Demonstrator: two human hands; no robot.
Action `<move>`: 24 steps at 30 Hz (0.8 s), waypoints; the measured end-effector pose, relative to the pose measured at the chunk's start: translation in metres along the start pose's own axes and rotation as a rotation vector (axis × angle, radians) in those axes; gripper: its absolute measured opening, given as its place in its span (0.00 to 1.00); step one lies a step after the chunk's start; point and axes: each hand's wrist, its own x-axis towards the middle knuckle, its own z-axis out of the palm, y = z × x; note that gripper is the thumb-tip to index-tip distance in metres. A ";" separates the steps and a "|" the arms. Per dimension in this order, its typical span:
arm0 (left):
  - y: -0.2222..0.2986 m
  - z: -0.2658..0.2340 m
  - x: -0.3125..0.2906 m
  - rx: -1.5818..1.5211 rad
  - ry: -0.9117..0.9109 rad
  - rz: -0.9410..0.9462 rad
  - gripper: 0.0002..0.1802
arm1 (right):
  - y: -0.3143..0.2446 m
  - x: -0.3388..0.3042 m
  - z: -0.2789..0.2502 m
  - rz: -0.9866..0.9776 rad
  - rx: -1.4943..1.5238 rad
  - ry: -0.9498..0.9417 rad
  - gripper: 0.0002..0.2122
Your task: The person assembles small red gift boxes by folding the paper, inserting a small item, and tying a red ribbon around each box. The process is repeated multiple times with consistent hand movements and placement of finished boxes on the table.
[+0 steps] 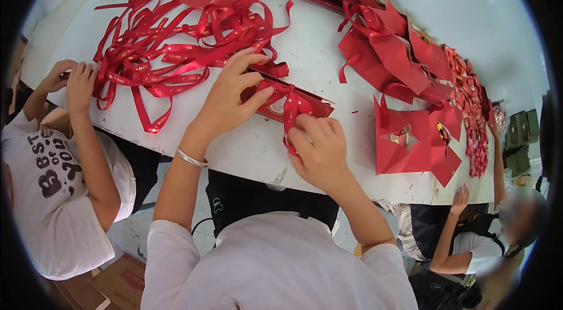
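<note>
A flat red box (315, 108), with a pale round mark on its front, lies in front of me at the table's near side. My left hand (231, 93), with a silver bangle at the wrist, steadies its left end, thumb on the front and fingers over the top. Around the box's middle runs a red ribbon (291, 104) with gold print. My right hand (316, 148) is closed on the ribbon's lower end, just in front of the box. Its curled fingers partly hide the ribbon there.
A heap of loose red ribbons (152, 46) covers the left of the white table (316, 37). Folded red boxes (381, 58) and box pieces with star-shaped cutouts (404, 140) stand right. Beyond them lie many small wrapped sweets (472, 110). Co-workers sit left and right.
</note>
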 end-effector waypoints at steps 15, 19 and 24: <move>0.000 0.008 -0.010 0.180 0.180 0.012 0.18 | 0.025 0.008 0.018 0.287 0.017 0.242 0.11; 0.006 0.011 -0.013 0.360 0.241 0.087 0.20 | 0.025 0.009 0.012 0.266 -0.052 0.256 0.09; 0.010 0.022 -0.013 0.302 0.285 -0.023 0.20 | 0.030 0.020 0.004 0.160 -0.076 0.225 0.08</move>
